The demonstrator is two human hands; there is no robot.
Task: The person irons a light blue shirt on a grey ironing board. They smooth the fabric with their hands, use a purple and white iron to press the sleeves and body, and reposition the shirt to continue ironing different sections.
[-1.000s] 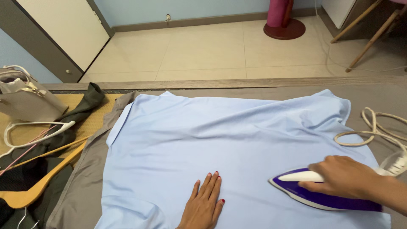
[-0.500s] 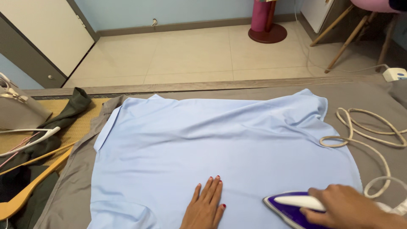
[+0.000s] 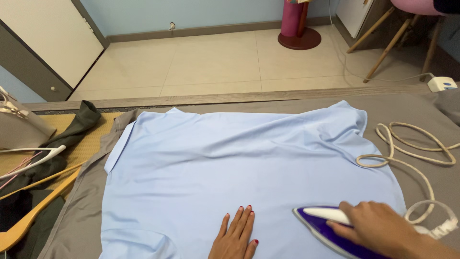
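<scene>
— Gripping the purple iron point(image 3: 330, 230) by its white handle, the right hand point(image 3: 378, 228) sits near the grey sheet's point(image 3: 421, 108) front edge, nose pointing left.

— And the left hand point(image 3: 237, 237)?

— Flat, fingers spread, on the light-blue shirt point(image 3: 239, 158), just left of the nose.

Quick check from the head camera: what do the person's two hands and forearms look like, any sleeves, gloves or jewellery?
Both are bare. The left hand has red-painted nails and shows no glove, ring or sleeve in view. The right hand and its forearm are also uncovered: no sleeve, glove or watch shows up to the frame edge. Its nails are turned away from the camera, so their colour cannot be told.
</scene>
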